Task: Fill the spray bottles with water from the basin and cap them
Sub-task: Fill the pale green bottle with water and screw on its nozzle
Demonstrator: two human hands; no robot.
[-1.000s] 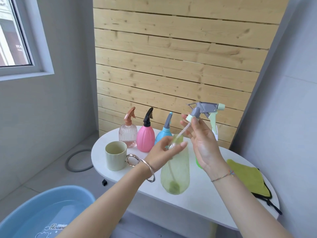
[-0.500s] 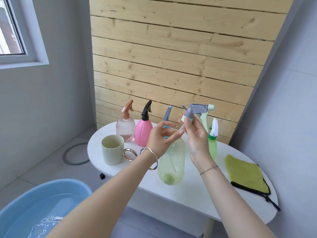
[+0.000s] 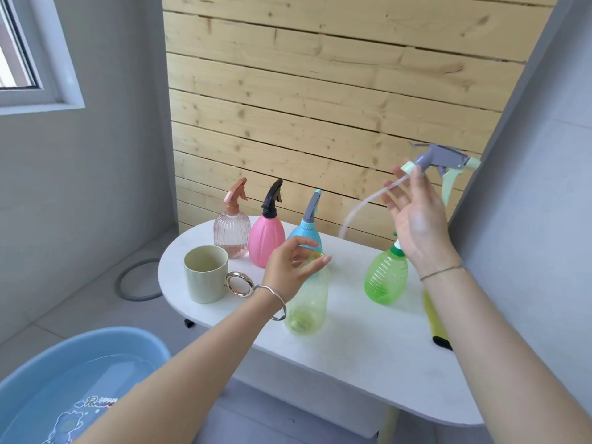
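right hand (image 3: pixel 416 229) pinching sprayer (image 3: pixel 442 158), high right of mug (image 3: pixel 205 274) | left hand (image 3: pixel 288 267) curled at bottle (image 3: pixel 309 302) neck, just right of mug, grip unclear | risk: dangling tube (image 3: pixel 358 209) tipping light uncapped bottle

A ribbed pale-pink bottle (image 3: pixel 231 233), pink bottle (image 3: pixel 266 240), blue bottle (image 3: pixel 304 233), speckled yellow-green bottle (image 3: pixel 309 302), ribbed green bottle (image 3: pixel 385 277) and cream mug (image 3: pixel 205 277) are seen mid-frame; grey-mint spray head (image 3: pixel 443 157) upper right, blue basin (image 3: pixel 80 342) lower left.

The white oval table (image 3: pixel 368 357) before me carries a pale green mug (image 3: pixel 205 274). Behind the mug stand, in a row, a clear pink spray bottle (image 3: pixel 231 233), a solid pink spray bottle (image 3: pixel 266 240) and a blue spray bottle (image 3: pixel 306 233). Right of the mug come an uncapped yellow-green bottle (image 3: pixel 309 302), a green spray bottle (image 3: pixel 386 277) and a yellow cloth (image 3: pixel 434 318).
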